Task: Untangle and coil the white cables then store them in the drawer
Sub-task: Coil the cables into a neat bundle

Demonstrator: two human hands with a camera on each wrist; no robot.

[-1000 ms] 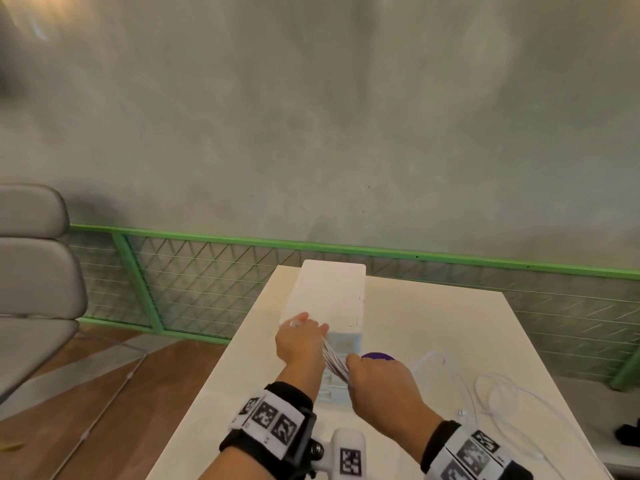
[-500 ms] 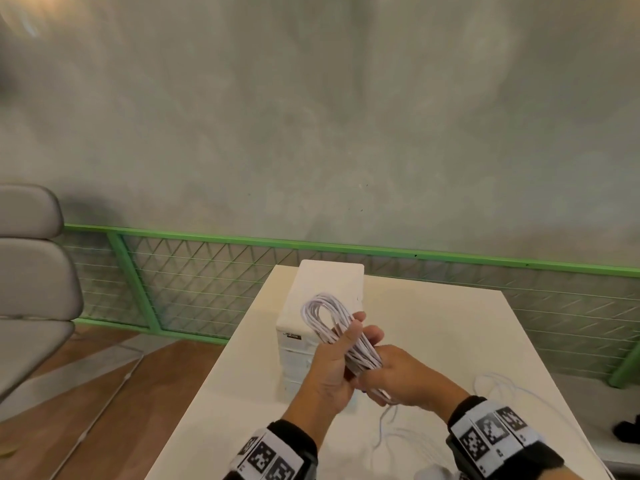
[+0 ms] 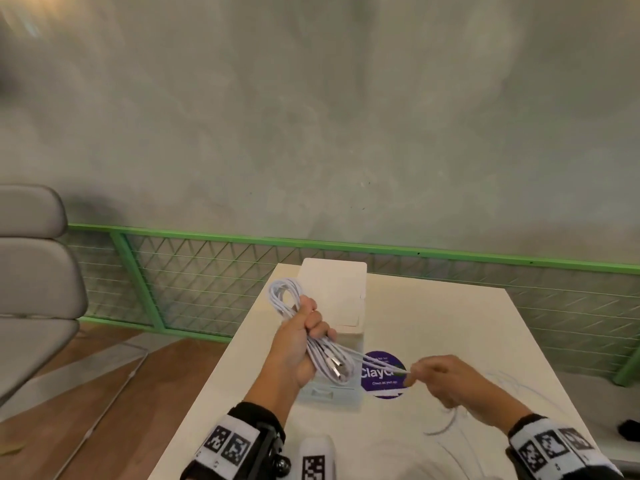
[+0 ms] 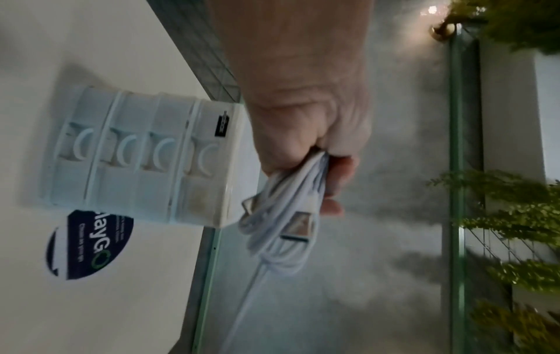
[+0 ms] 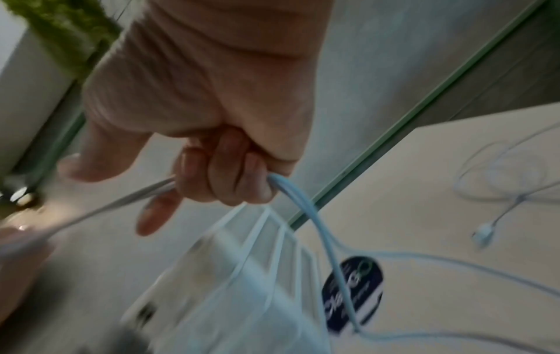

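Ideally the left hand point(image 3: 300, 344) keeps gripping the coil point(image 3: 313, 336) beside the drawers point(image 3: 341, 306) while the right hand point(image 3: 446, 382), pinching the tail point(image 3: 381, 364), winds it on evenly without slack.

Office-like interior, bare concrete wall point(image 3: 311, 116), green mesh railing point(image 3: 207, 271), grey office chair point(image 3: 31, 271), white table point(image 3: 450, 323)
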